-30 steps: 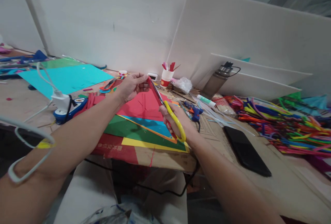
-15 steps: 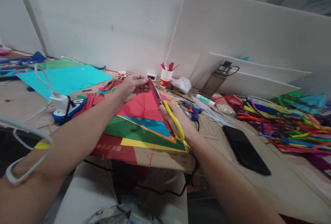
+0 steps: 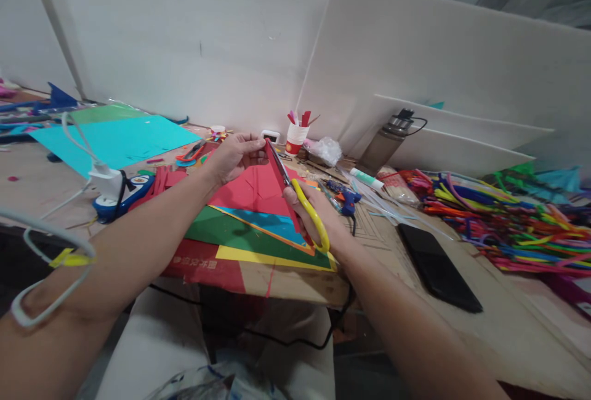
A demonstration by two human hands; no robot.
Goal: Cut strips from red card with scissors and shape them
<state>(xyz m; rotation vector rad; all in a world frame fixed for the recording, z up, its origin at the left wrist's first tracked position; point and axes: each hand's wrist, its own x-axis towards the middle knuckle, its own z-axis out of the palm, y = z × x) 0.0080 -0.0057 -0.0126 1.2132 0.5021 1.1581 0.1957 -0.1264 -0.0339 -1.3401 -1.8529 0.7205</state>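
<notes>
My left hand [image 3: 240, 155] pinches the far end of a narrow red paper strip [image 3: 276, 171] between thumb and fingers. My right hand [image 3: 314, 206] is closed round the yellow handles of a pair of scissors [image 3: 314, 218]. The scissor blades point up and away, lying along the strip close to my left fingertips; whether they are fully closed I cannot tell. The strip's lower end hangs beside my right hand. Below lie sheets of red paper [image 3: 240, 194], with blue, green [image 3: 203, 226] and yellow sheets [image 3: 272, 258] stacked under them.
A blue-and-white power strip [image 3: 111, 203] with a charger and a cable stands left, near turquoise card [image 3: 138, 138]. Behind are a paper cup of pens [image 3: 295, 138] and a bottle [image 3: 385, 141]. A blue glue gun [image 3: 348, 197], a black phone [image 3: 438, 268] and pipe cleaners [image 3: 508, 221] lie right.
The red strip's lower end has shifted slightly beside my right hand. Both hands and the scissors stay in nearly the same place.
</notes>
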